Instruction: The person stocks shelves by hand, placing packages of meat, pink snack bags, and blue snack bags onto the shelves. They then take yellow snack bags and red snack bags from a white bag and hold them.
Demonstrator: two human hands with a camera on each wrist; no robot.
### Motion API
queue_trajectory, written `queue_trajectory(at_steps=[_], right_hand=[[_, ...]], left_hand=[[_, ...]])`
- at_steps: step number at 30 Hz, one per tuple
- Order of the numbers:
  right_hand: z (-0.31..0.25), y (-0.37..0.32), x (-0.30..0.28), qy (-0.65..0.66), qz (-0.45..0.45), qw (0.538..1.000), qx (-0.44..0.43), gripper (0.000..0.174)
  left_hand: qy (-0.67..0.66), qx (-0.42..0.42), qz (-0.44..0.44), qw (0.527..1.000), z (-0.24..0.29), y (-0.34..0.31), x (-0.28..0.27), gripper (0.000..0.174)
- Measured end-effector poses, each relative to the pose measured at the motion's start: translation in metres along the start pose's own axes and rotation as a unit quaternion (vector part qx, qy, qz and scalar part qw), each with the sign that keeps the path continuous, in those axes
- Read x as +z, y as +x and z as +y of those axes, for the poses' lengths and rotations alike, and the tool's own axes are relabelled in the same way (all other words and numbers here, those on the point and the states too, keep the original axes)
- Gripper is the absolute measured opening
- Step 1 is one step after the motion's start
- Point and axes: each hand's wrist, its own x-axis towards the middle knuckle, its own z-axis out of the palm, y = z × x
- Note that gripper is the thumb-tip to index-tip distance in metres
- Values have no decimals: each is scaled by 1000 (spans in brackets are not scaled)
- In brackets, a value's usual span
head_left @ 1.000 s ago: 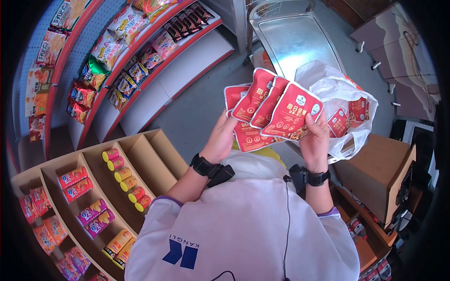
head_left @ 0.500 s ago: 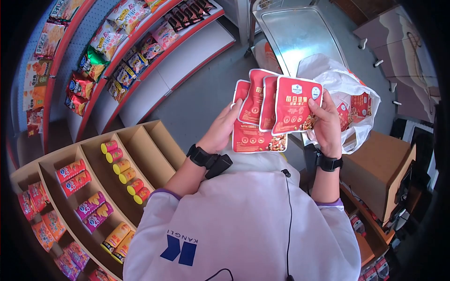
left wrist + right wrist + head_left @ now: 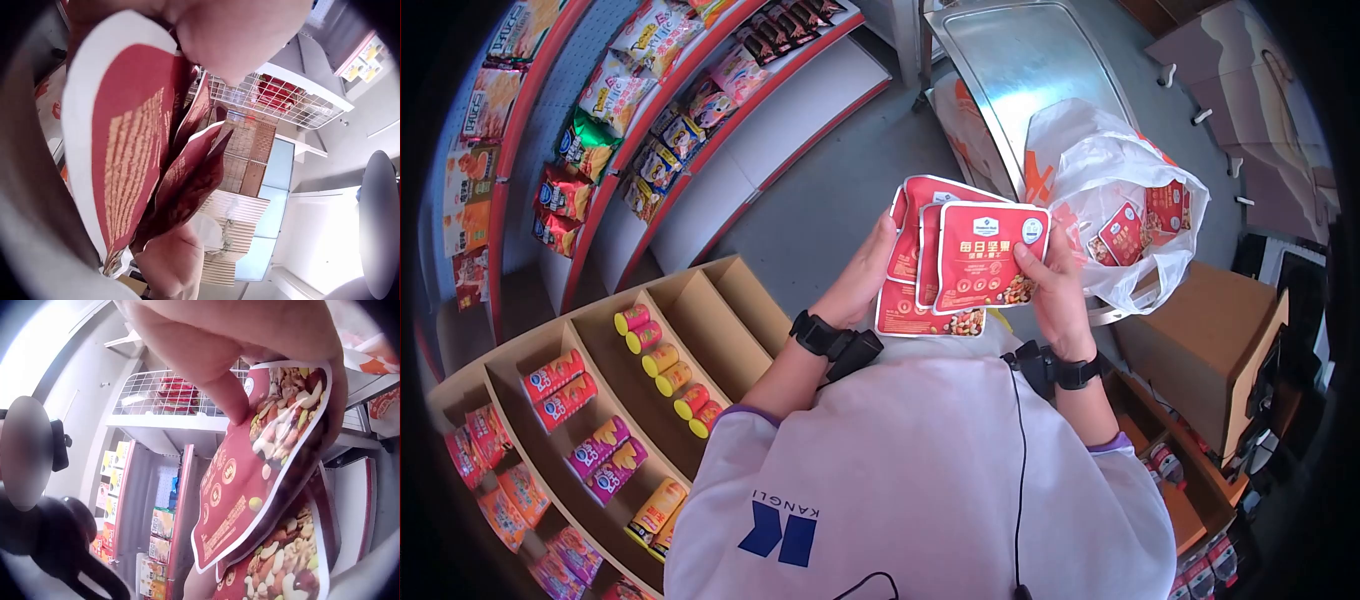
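Note:
Both hands hold a fanned, overlapping stack of red nut packets in front of the chest. The right hand [image 3: 1058, 298] pinches the right side of the front nut packet [image 3: 975, 262], its thumb lying across the printed face. At the stack's left edge, the left hand [image 3: 866, 272] grips the packets behind, including a lower packet [image 3: 925, 310] that sticks out below. In the left wrist view, the back of a packet [image 3: 131, 144] shows close up. Pictured nuts cover the window of the front packet [image 3: 250, 462] in the right wrist view.
A white plastic bag [image 3: 1090, 160] with more red nut packets [image 3: 1122, 235] stands on a metal cart [image 3: 1040, 70]. Snack shelves [image 3: 730, 190] rise at the left. Below them is a divided cardboard display [image 3: 550, 320] with cans and packs. A cardboard box [image 3: 1200, 350] sits at right.
The packets have shifted left and slightly down with both hands and now overlap more closely. The front packet, tilted one second ago, is nearly level.

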Motion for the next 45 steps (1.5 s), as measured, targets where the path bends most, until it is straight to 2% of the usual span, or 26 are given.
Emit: queue_trajectory(at_steps=[6, 7, 8, 10, 13, 15, 16, 18, 22, 27, 34, 37, 39, 42, 45], right_hand=[[1, -1, 2, 5, 24, 999, -27, 38], [-2, -1, 4, 12, 49, 998, -34, 37], [-4, 0, 4, 19, 75, 996, -42, 36], [-4, 2, 2, 32, 72, 996, -39, 39], [-2, 3, -2, 38, 71, 996, -31, 41], [-2, 4, -3, 33, 73, 996, -30, 41], [-1, 5, -4, 36, 67, 996, -40, 41], [-1, 5, -6, 38, 62, 996, -50, 41], [1, 4, -11, 70, 59, 995, -46, 40], [1, 1, -14, 67, 80, 993, -53, 33], [5, 2, -17, 91, 69, 992, -57, 36], [5, 2, -16, 89, 76, 991, -65, 34], [4, 2, -16, 83, 83, 991, -64, 34], [4, 3, -15, 77, 77, 990, -85, 35], [1, 3, -13, 62, 83, 990, -93, 34]], left_hand=[[88, 52, -22, 995, 4, 5, 3, 65], [89, 52, -23, 994, 5, 5, 3, 65], [80, 57, -42, 994, 5, 5, 4, 66], [72, 63, -62, 993, 9, 4, 6, 69], [62, 14, -93, 994, 17, -2, 11, 72], [39, 12, -123, 992, 17, -2, 8, 83], [40, 12, -123, 992, 18, -2, 6, 83], [1, 30, -192, 981, 20, -4, 3, 88], [34, 37, -190, 980, 25, -7, 13, 87], [84, 43, -155, 983, 18, -2, 12, 76], [27, 13, -135, 990, 14, -1, 13, 70], [-15, -6, -123, 992, 17, -1, 16, 76], [104, 70, -165, 978, 18, -5, 17, 85], [65, 39, -148, 986, 18, -5, 20, 94], [47, 43, -139, 988, 13, 1, 18, 91]])
